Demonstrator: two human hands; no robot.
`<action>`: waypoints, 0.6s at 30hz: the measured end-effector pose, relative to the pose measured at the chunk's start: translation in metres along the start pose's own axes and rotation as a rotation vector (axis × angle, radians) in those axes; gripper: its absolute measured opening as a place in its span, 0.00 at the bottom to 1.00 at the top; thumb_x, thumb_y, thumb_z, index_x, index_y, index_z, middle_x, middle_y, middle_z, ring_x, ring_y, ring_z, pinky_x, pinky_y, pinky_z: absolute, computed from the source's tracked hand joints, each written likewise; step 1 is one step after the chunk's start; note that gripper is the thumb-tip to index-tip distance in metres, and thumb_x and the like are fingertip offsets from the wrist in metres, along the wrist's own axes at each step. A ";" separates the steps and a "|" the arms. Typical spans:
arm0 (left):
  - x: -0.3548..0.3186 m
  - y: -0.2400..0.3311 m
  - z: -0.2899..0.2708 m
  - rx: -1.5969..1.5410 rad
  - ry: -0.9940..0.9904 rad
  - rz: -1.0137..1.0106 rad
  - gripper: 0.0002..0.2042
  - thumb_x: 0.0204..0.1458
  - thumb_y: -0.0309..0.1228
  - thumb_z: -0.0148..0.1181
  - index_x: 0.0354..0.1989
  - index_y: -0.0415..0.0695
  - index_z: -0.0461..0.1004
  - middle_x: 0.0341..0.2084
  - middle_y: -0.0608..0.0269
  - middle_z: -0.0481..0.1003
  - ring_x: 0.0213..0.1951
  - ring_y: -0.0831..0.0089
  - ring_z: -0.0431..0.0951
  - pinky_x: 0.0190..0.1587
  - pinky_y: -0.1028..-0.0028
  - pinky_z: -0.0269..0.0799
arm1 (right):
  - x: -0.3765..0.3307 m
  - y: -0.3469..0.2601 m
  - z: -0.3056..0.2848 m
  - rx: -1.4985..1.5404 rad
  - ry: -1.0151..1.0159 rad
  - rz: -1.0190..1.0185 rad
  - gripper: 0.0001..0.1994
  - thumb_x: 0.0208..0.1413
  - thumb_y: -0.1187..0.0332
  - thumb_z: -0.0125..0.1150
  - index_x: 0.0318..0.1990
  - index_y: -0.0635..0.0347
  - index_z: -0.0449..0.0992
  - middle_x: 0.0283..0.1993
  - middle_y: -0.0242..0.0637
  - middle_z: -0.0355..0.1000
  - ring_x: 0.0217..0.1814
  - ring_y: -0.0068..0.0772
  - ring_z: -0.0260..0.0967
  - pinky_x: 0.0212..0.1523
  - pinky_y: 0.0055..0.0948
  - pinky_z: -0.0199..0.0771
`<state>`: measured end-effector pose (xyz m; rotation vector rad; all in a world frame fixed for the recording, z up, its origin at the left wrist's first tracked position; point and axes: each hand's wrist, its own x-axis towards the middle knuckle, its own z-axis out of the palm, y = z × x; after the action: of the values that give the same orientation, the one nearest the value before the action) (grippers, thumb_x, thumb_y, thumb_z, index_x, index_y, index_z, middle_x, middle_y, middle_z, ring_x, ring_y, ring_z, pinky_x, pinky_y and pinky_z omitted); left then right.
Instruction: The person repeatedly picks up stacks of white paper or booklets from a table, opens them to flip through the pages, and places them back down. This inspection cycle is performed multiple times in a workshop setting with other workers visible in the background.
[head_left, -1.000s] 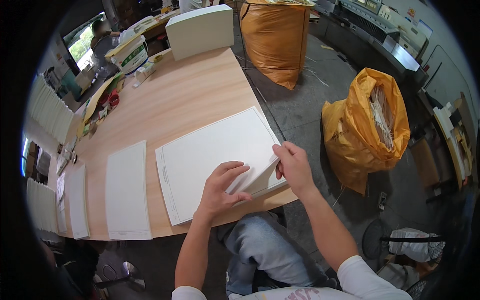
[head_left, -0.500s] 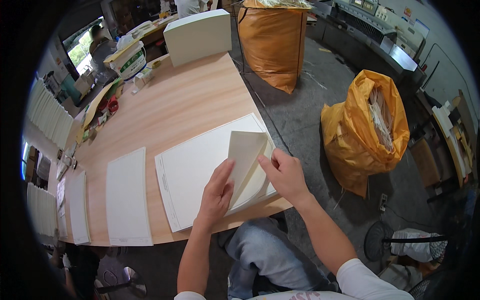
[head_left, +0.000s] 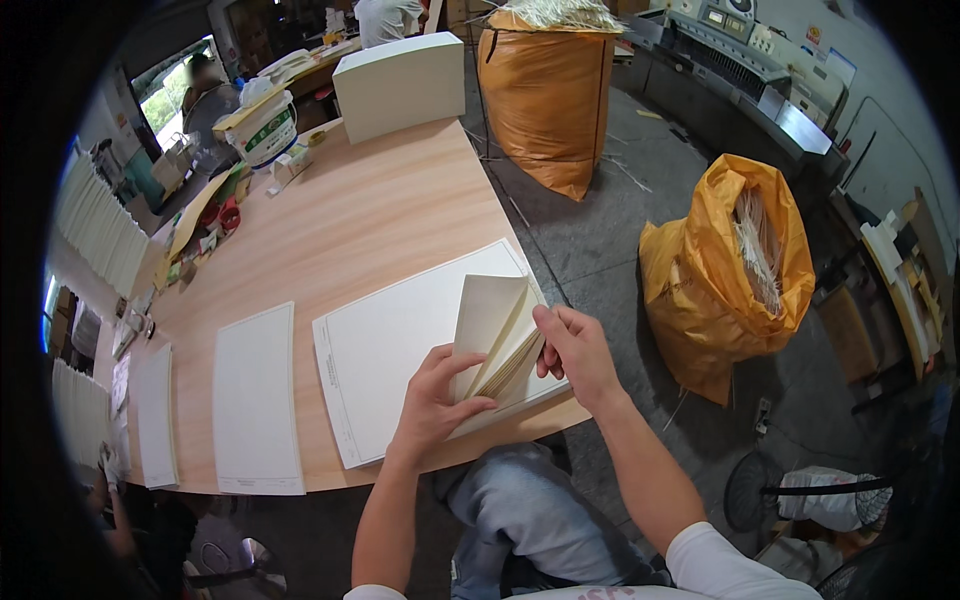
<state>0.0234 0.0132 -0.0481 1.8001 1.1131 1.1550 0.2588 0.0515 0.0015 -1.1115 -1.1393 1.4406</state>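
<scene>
A folded bundle of cream paper sheets (head_left: 485, 312) stands tilted up between my hands, its layers fanned at the lower edge. My left hand (head_left: 433, 395) is wrapped round its left side, thumb below and fingers above. At its right edge, my right hand (head_left: 578, 352) pinches the sheets between thumb and curled fingers. Beneath lies a flat stack of large white sheets (head_left: 385, 335) with a thin printed border, close to the table's near right corner. Whether the bundle is still part of that stack is hidden by my hands.
Narrower paper stacks (head_left: 257, 400) lie left on the wooden table (head_left: 400, 200). A tall paper block (head_left: 400, 88) and a white bucket (head_left: 268, 130) stand at its far end. Orange sacks (head_left: 690, 290) of paper strips sit on the floor. A co-worker's gloved hand (head_left: 110, 465) shows lower left.
My left hand has spread its thumb and fingers round the bundle, which now shows several fanned layers. My right hand has shifted slightly down and right along the edge.
</scene>
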 end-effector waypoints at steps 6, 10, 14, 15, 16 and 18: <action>0.001 0.005 0.015 -0.028 0.163 0.027 0.18 0.61 0.21 0.62 0.59 0.46 0.80 0.62 0.52 0.74 0.61 0.55 0.77 0.64 0.62 0.72 | 0.009 0.028 0.003 -0.624 0.180 -0.442 0.21 0.70 0.56 0.62 0.25 0.56 0.69 0.19 0.29 0.68 0.19 0.21 0.70 0.21 0.23 0.64; 0.001 0.008 0.002 0.060 -0.034 0.048 0.18 0.57 0.24 0.70 0.57 0.45 0.81 0.61 0.52 0.73 0.61 0.54 0.76 0.62 0.62 0.74 | 0.005 0.006 -0.001 0.060 -0.027 0.004 0.19 0.71 0.58 0.60 0.26 0.55 0.70 0.20 0.29 0.70 0.20 0.21 0.72 0.20 0.23 0.63; 0.001 0.002 0.004 0.112 0.002 0.090 0.27 0.46 0.29 0.81 0.57 0.46 0.81 0.59 0.53 0.74 0.60 0.55 0.77 0.60 0.62 0.75 | 0.004 0.000 0.003 0.105 -0.021 0.002 0.18 0.70 0.59 0.61 0.26 0.55 0.70 0.20 0.28 0.69 0.20 0.21 0.72 0.19 0.21 0.62; -0.001 0.001 0.003 0.088 0.001 0.065 0.29 0.44 0.31 0.83 0.58 0.46 0.81 0.59 0.53 0.74 0.60 0.56 0.77 0.60 0.62 0.75 | 0.002 0.001 0.003 0.104 -0.017 0.006 0.18 0.70 0.60 0.61 0.26 0.55 0.70 0.20 0.27 0.69 0.20 0.21 0.71 0.20 0.21 0.63; -0.001 0.002 0.002 0.084 -0.010 0.065 0.28 0.46 0.29 0.81 0.58 0.46 0.80 0.59 0.53 0.74 0.60 0.56 0.77 0.61 0.62 0.74 | 0.000 0.002 0.003 0.102 -0.013 0.010 0.17 0.71 0.61 0.61 0.27 0.55 0.71 0.20 0.27 0.68 0.20 0.20 0.71 0.20 0.21 0.63; 0.003 0.006 0.000 0.077 -0.025 0.067 0.25 0.50 0.27 0.78 0.59 0.46 0.80 0.60 0.53 0.74 0.60 0.55 0.76 0.62 0.62 0.74 | -0.002 -0.005 0.003 0.055 -0.007 0.002 0.18 0.71 0.61 0.61 0.26 0.54 0.70 0.20 0.27 0.68 0.20 0.20 0.70 0.20 0.20 0.63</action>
<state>0.0256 0.0134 -0.0419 1.9187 1.1040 1.1384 0.2564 0.0498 0.0072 -1.0705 -1.0971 1.4703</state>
